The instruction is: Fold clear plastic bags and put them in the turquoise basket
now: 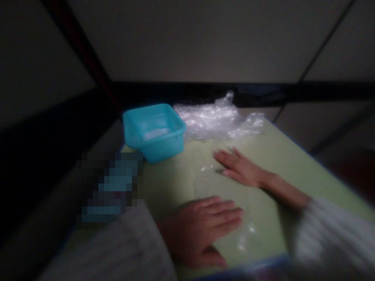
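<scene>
My left hand lies flat near the front of the pale green table, its fingers stretched out to the right. Beneath and around it is a clear plastic bag or sheet, hard to make out against the tabletop. Farther back, my right hand rests palm down with the fingers pointing left, by the far part of that clear plastic. Neither hand grips anything. The picture is dim and somewhat blurred.
A turquoise plastic basin stands at the back left of the table. Beside it lies a crumpled heap of clear plastic. A pixelated patch covers something at the left edge. Wall panels rise behind.
</scene>
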`<action>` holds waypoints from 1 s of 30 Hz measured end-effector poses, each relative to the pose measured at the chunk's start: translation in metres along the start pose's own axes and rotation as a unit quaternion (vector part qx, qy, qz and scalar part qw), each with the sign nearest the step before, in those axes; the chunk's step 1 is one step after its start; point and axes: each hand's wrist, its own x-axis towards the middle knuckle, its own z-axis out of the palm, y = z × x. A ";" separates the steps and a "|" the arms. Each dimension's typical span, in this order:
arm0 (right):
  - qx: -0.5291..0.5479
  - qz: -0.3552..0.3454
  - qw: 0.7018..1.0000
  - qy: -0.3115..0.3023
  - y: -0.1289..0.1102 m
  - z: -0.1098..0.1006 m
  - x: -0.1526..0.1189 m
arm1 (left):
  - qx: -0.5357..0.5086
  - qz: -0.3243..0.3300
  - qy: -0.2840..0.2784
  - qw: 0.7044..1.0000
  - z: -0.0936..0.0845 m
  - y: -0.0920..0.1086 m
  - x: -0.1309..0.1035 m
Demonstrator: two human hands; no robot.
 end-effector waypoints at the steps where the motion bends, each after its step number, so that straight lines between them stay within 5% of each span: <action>1: -0.005 0.019 1.000 0.016 0.002 0.000 -0.001 | 0.001 0.002 0.002 1.000 -0.001 0.001 0.000; 5: 0.008 0.005 0.997 0.083 -0.002 -0.008 -0.008 | 0.015 -0.017 0.026 0.999 -0.010 -0.003 -0.001; 8: 0.022 -0.058 0.991 0.119 -0.016 -0.016 -0.014 | 0.040 -0.094 0.097 0.990 -0.016 -0.017 -0.008; 13: 0.034 -0.083 0.993 0.072 -0.024 -0.016 -0.020 | 0.078 -0.200 0.098 0.972 -0.010 -0.047 -0.021; 22: 0.052 -0.045 0.998 0.013 -0.001 -0.004 0.007 | 0.093 -0.152 0.058 0.982 -0.009 -0.045 -0.019; 30: 0.012 -0.014 0.999 0.045 0.024 -0.008 0.033 | 0.062 -0.131 0.033 0.989 -0.010 -0.040 -0.013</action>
